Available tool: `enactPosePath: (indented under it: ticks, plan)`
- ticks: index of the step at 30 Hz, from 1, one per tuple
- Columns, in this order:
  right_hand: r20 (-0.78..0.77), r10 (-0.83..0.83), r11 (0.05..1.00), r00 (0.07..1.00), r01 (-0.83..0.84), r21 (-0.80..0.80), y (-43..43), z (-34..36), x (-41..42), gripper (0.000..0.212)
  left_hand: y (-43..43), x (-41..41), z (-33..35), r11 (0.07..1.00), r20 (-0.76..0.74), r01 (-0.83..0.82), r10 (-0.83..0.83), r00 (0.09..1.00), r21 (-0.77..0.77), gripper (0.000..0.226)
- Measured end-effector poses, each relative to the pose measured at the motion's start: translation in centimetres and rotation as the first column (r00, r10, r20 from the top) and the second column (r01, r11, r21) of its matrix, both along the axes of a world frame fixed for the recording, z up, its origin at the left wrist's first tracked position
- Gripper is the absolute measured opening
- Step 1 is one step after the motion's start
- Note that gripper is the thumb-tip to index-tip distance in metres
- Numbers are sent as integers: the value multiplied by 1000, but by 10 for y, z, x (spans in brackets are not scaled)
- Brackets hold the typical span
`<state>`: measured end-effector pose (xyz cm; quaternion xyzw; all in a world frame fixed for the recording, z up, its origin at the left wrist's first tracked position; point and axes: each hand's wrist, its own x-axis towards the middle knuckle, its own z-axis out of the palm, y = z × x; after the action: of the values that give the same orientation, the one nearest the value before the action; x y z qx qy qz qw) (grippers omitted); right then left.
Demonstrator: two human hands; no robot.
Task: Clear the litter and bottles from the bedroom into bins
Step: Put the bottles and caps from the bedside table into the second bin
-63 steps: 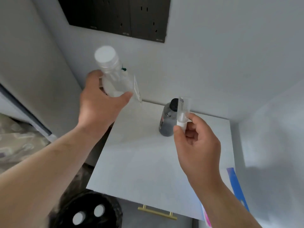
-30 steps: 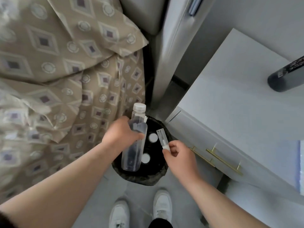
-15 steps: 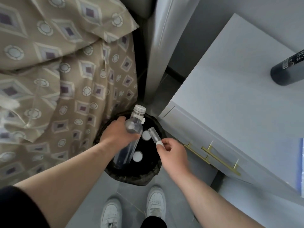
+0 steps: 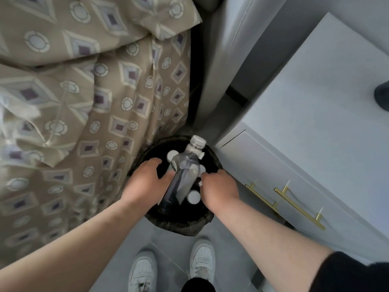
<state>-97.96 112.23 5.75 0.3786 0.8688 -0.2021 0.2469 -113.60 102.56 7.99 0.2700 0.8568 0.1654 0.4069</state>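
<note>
A clear plastic bottle (image 4: 185, 173) with a white cap stands tilted in the black-lined bin (image 4: 179, 223), its neck leaning over the far rim. My left hand (image 4: 145, 184) hovers over the bin's left side with fingers spread; only the thumb is against the bottle. My right hand (image 4: 219, 190) is curled over the bin's right side. A small white bit shows at its fingertips, but the small clear tube itself is not visible. White caps (image 4: 193, 197) of other bottles show inside the bin. A dark bottle (image 4: 382, 95) lies on the white nightstand (image 4: 315, 102).
The bin sits on the grey floor between the bed with its patterned beige quilt (image 4: 84, 102) and the nightstand's drawer with gold handles (image 4: 299, 207). My white shoes (image 4: 202, 262) stand just in front of the bin.
Both hands have dropped lower into the bin. The left hand has opened off the clear bottle, which now rests in the bin. The small tube in the right hand has gone out of sight.
</note>
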Motion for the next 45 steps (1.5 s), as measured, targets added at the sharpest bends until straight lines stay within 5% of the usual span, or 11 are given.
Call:
enactPosePath:
  ticks: [6, 14, 24, 28, 32, 37, 40, 45]
  plan:
    - [171, 274, 951, 946, -293, 98, -2, -32, -19, 18, -25, -8, 1, 996, -29, -61, 63, 998, 66, 41]
    - [254, 268, 946, 929, -304, 111, -5, -46, -21, 16, -39, -20, 7, 984, 6, -117, 117, 993, 135, 23]
    - [-179, -12, 999, 984, 18, 33, 1, 41, 0, 21, 8, -7, 76, 948, 2, -121, 126, 992, 294, 14]
    - [-492, -104, 986, 864, 155, 64, 21, 126, 21, 22, 67, 17, 132, 894, 71, -79, 52, 996, 442, 35]
    - [-771, -144, 894, 620, 415, 167, 62, 208, 68, 20, 132, 54, 170, 866, 82, -1, -46, 996, 501, 48]
    - [-869, -187, 660, 458, 714, 235, 126, 266, 142, 29, 199, 103, 168, 851, -216, 484, -443, 870, 204, 76]
    - [-860, -200, 561, 470, 774, 294, 163, 282, 175, 36, 207, 119, 154, 762, -296, 644, -631, 717, -63, 109]
    - [-839, -146, 533, 524, 756, 380, 214, 295, 197, 34, 200, 122, 142, 769, -373, 632, -616, 694, -94, 129]
